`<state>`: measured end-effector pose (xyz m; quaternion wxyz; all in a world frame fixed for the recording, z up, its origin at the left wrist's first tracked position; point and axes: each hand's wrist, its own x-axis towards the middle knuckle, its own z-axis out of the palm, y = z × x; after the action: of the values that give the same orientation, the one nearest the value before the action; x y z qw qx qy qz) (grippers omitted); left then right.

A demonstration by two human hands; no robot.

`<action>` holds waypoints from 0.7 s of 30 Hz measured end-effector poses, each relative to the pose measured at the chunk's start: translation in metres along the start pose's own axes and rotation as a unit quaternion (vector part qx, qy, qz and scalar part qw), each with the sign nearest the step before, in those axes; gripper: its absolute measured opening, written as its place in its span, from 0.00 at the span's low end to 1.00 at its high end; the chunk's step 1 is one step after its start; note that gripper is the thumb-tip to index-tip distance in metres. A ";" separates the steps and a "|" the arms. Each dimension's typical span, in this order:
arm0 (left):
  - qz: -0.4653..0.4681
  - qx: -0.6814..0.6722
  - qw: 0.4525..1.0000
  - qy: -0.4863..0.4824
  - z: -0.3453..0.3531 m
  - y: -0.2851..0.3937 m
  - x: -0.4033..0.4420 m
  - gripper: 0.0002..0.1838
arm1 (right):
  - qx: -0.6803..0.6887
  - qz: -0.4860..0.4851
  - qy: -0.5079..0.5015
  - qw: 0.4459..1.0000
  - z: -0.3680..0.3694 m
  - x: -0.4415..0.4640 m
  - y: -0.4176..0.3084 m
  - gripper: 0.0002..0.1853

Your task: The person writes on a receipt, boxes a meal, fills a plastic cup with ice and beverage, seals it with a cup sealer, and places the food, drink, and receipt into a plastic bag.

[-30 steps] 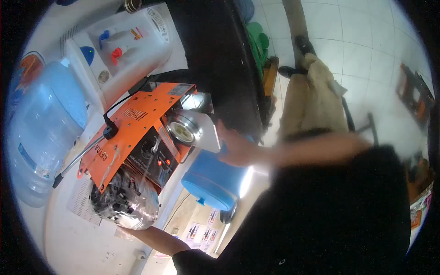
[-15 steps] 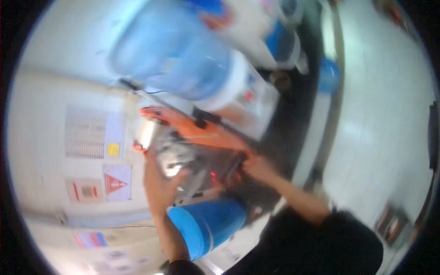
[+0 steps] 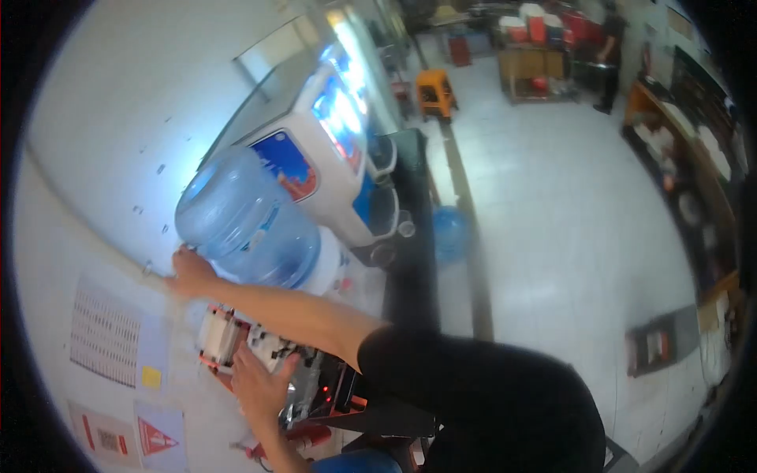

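Observation:
My left hand is over a small machine with orange edges, exposed metal parts and red indicator lights. Its fingers are apart and hold nothing I can see; contact with the machine is unclear. A pale roll sits at the machine's wall-side end, just beyond those fingertips. My right arm crosses above the machine. Beside the wall, my right hand is at the upturned end of a large blue water bottle. Its fingers look curled, and whatever they grip is hidden.
A white drink dispenser stands past the bottle on a dark counter. Wall notices hang at left. A red object lies below the machine. A blue jug is beyond the counter edge. A person stands far back.
My right hand has left the near end of the machine's orange panel and reached across to the wall beside the bottle. My left hand stays over the machine. The view has swung toward the room.

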<state>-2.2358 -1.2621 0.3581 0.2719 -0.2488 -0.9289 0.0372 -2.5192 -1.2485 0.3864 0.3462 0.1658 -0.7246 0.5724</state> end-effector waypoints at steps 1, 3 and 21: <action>-0.045 0.000 0.998 -0.051 0.013 -0.019 -0.005 0.52 | 0.021 -0.026 0.029 0.999 -0.030 -0.025 -0.026 0.20; -0.083 -0.001 0.992 -0.092 0.011 -0.010 -0.007 0.52 | 0.158 0.016 0.030 0.987 -0.076 -0.056 -0.037 0.16; -0.176 -0.019 0.953 -0.245 0.008 0.009 0.018 0.41 | 0.440 -0.015 -0.029 0.897 -0.306 -0.339 0.008 0.12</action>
<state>-2.2484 -1.2448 0.3584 0.0333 -0.0702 -0.9965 0.0306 -2.1897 -1.0099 0.1790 0.2253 0.3286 -0.4058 0.8226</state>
